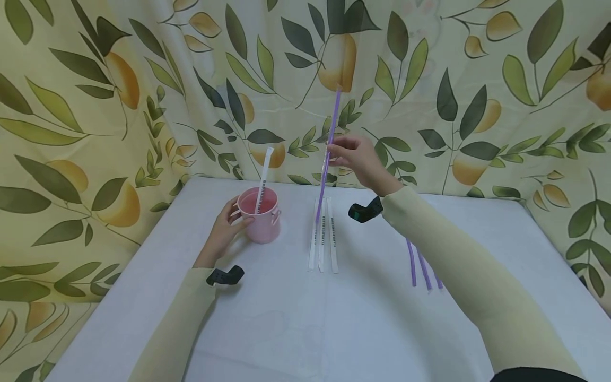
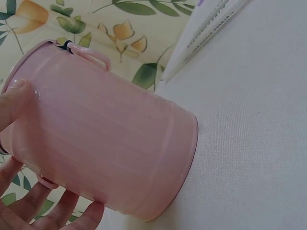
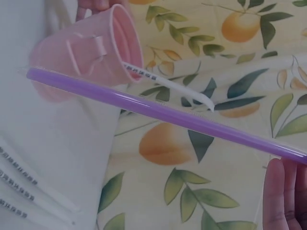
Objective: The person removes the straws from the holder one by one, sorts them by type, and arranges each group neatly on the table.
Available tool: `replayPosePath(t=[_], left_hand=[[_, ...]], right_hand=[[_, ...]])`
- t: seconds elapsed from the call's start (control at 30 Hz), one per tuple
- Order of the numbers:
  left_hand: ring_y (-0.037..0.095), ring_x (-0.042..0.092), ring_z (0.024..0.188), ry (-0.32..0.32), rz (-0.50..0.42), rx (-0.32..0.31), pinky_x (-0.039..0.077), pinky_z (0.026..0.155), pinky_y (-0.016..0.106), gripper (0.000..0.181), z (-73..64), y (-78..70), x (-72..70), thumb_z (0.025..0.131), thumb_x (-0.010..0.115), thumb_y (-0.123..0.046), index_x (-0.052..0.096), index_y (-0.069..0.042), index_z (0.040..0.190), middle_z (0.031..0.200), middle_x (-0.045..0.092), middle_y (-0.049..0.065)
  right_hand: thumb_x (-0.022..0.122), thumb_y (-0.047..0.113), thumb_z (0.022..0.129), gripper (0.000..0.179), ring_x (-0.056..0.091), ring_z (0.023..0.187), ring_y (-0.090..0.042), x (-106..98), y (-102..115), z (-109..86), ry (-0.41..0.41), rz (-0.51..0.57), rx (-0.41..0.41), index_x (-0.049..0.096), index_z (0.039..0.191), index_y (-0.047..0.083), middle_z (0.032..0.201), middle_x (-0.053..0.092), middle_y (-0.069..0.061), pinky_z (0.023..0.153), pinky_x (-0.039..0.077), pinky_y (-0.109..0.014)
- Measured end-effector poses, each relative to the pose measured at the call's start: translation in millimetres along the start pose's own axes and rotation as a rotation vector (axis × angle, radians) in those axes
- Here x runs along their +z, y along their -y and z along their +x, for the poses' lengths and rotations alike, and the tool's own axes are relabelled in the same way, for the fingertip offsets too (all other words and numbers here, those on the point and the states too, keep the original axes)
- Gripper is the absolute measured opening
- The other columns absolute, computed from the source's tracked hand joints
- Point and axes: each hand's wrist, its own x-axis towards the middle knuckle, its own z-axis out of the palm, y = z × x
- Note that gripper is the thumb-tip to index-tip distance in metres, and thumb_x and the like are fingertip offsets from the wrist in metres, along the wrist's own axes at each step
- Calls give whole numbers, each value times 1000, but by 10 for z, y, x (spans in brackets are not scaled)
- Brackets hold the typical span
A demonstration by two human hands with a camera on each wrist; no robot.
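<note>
My left hand (image 1: 226,228) grips a small pink bucket (image 1: 264,229) from its left side, thumb near the rim and fingers round the wall. The bucket stands upright on the table, and a white paper-wrapped straw with dark print (image 1: 262,183) leans in it, sticking out over the rim. My right hand (image 1: 355,156) pinches a purple straw (image 1: 326,175) in a clear wrapper and holds it up, slightly tilted. Its lower end overlaps three white wrapped straws (image 1: 322,239) in the head view. In the right wrist view, the purple straw (image 3: 144,108) crosses in front of the bucket (image 3: 76,43).
Several more purple straws (image 1: 424,270) lie on the table at the right, partly hidden beneath my right forearm. The white table (image 1: 267,318) ends at the back against a curtain (image 1: 200,95) with a leaf and fruit pattern.
</note>
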Motion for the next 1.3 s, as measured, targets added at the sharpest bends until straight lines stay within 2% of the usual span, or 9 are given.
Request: replayPosePath(t=[0.17,0.33,0.63,0.97,1.17,1.3], left_hand=[[35,28,140,14,-19,-19,33,114,47,77,-49,-99,6,88,65,-17,19,-14,150,153,26,15],[37,28,140,23,-13,-30,34,114,47,76,-131,-237,27,89,63,-15,17,-11,150,153,25,18],[35,28,141,12,-11,-37,33,115,45,76,-124,-230,33,89,64,-16,19,-13,150,153,26,15],[34,26,141,10,0,-56,33,114,46,76,-145,-248,36,89,63,-16,17,-12,150,154,24,15],[35,26,141,13,-10,-47,33,114,47,76,-161,-256,36,89,63,-15,17,-11,150,154,24,15],[35,26,141,15,-10,-40,34,114,47,76,-164,-263,35,89,63,-16,17,-11,150,154,24,16]], right_hand=[[63,8,88,10,64,79,-15,-110,-64,-136,-4,22,24,67,97,4,89,63,-4,81,59,-33],[63,11,89,12,65,79,-12,-219,-101,-316,-16,-41,59,67,99,5,88,65,1,79,60,-30],[63,20,90,30,66,82,-8,-532,-156,-680,6,-214,81,62,113,0,89,66,8,77,59,-22],[61,23,91,20,66,82,-2,-1013,-305,-975,18,-316,158,64,105,10,89,65,16,76,58,-18],[58,27,93,43,64,84,3,-1287,-412,-1103,18,-412,220,54,121,-5,89,64,22,77,57,-18],[56,30,94,52,63,83,6,-1480,-494,-1147,13,-489,272,47,129,-9,90,61,23,79,57,-19]])
